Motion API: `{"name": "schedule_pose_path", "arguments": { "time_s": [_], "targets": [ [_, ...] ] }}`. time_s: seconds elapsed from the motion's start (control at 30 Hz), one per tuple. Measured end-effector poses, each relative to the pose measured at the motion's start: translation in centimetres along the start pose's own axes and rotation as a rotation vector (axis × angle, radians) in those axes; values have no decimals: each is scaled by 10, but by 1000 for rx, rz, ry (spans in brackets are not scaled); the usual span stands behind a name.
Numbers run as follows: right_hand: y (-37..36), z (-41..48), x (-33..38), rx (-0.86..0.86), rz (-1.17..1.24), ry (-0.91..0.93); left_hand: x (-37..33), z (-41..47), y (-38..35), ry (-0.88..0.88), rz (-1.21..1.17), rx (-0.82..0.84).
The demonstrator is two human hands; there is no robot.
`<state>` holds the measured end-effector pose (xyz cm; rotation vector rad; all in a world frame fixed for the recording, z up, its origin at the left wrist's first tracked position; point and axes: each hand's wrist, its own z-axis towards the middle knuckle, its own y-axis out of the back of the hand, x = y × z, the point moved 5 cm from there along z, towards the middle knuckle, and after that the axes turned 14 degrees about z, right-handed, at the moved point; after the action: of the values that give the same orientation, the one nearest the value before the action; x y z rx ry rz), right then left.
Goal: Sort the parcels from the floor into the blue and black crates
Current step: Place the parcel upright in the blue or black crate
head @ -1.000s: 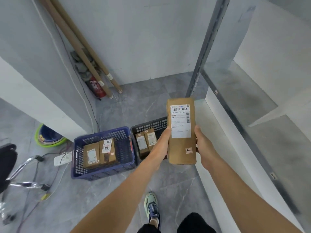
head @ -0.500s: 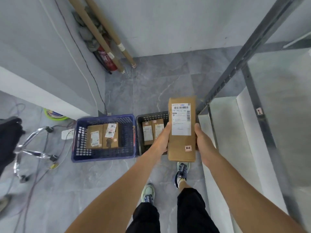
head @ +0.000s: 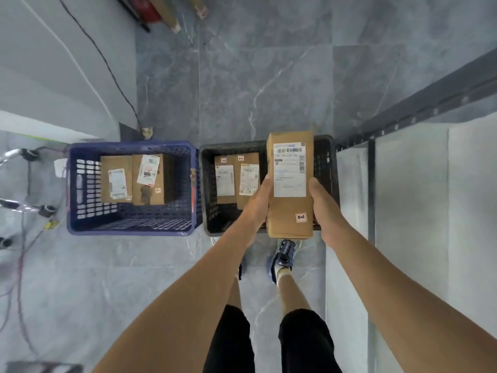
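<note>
The left hand (head: 258, 201) and right hand (head: 324, 208) grip a labelled cardboard parcel (head: 287, 216) by its long sides, thumbs on the front. It is held over the right end of the black crate (head: 208, 184), with the blue crate (head: 129, 226) just left.

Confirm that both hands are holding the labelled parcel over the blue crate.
Wrong crate. The head view shows the left hand and right hand holding the labelled parcel over the black crate; the blue crate sits to its left.
</note>
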<state>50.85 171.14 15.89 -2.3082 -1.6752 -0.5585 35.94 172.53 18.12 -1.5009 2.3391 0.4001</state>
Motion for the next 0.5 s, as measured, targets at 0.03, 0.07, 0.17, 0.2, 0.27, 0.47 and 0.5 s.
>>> {"name": "schedule_pose_path", "arguments": {
  "time_s": [0.03, 0.07, 0.17, 0.2, 0.27, 0.47, 0.5],
  "targets": [
    [-1, 18, -7, -10, 1, -17, 7, 20, 0, 7, -1, 5],
    [-2, 36, -14, -27, -3, -28, 15, 42, 1, 17, 5, 0],
    [-8, 93, -34, -41, -14, -40, 39, 104, 4, 41, 35, 2],
    [-10, 113, -41, -47, -1, -55, 48, 125, 5, 56, 27, 5],
    [-12, 147, -58, -69, 30, -88, 64, 160, 8, 106, -3, 2],
    [-24, 224, -100, -37, -12, -65, 120, 267, 3, 146, 54, -52],
    [-25, 233, -106, -31, -26, -54, 128, 281, 0, 152, 75, -41]
  ]
}}
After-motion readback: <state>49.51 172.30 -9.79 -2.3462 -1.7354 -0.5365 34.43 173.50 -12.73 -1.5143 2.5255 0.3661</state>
